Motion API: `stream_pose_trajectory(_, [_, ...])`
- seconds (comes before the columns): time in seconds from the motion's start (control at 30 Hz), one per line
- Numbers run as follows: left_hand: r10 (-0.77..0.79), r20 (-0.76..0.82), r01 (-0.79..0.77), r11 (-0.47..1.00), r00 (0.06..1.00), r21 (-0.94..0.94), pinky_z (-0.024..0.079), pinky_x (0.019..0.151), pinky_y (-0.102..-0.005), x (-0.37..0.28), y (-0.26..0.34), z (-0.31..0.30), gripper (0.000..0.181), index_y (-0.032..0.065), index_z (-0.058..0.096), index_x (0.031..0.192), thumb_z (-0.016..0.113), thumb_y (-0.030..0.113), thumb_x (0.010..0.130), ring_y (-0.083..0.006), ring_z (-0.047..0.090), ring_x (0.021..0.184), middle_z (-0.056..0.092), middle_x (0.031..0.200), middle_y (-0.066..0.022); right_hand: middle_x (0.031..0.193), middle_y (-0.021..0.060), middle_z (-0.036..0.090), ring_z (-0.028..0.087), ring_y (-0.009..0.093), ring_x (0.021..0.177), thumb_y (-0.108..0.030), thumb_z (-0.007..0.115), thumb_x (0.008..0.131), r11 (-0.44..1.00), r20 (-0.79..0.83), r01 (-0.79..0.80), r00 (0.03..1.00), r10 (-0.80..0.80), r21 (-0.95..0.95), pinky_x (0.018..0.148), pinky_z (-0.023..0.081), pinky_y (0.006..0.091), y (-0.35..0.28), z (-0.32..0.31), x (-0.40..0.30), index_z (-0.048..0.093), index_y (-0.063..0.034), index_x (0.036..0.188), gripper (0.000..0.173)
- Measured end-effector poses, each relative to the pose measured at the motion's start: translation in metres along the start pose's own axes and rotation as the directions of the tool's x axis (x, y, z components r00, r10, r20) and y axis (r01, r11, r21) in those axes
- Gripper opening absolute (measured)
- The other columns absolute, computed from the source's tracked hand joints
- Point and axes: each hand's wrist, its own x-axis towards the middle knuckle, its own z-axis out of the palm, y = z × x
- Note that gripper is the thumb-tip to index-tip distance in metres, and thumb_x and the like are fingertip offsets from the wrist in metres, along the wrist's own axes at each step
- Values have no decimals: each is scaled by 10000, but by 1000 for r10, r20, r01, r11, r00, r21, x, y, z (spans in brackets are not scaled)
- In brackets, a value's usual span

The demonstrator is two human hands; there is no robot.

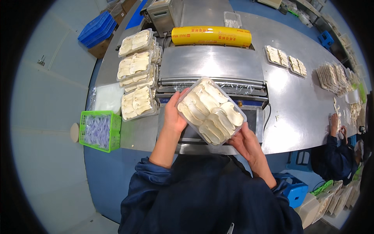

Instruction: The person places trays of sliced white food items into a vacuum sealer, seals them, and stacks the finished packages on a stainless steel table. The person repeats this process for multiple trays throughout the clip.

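A clear plastic tray of sliced mushrooms (pixel 210 112) is held tilted between both my hands, over the front of a steel film-wrapping machine (pixel 213 63). My left hand (pixel 175 115) grips its left edge, and my right hand (pixel 245 142) supports its lower right corner. Behind the machine's steel plate lies a yellow roll of cling film (pixel 211 36). Stacks of similar filled trays (pixel 137 101) stand just left of the machine. Two more filled trays, a larger one (pixel 277 56) and a smaller one (pixel 297 66), rest on the table to the right.
A green basket of purple-and-white packets (pixel 99 131) sits at the table's left edge beside white sheets (pixel 108 98). Farther right are stacked trays (pixel 331 77) and a co-worker's hands (pixel 334 124) over loose slices. A blue stool (pixel 293 188) stands below the table. A black cable runs beside the machine.
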Motion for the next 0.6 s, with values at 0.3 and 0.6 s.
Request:
stream_pose_trajectory(0.3, [-99,-13,99,995,995,6,382,920,-453,5,-4,2,390,-19,429,1159,386,262,892,-338,473,1084,474,1180,-213,1194,123,491,505,218,1064,-246,514,867,991,-71,-55,996,46,-123,912,409,345,18,-6,-9,377,12,1226,463])
stream_pose_trajectory(0.6, [-92,-1,92,995,996,-27,375,925,-452,0,-8,5,396,-15,424,1162,393,259,877,-340,475,1080,480,1174,-216,1171,82,513,504,147,1050,-22,558,815,930,1,143,988,-152,-337,880,421,288,32,-3,-4,354,8,1246,478])
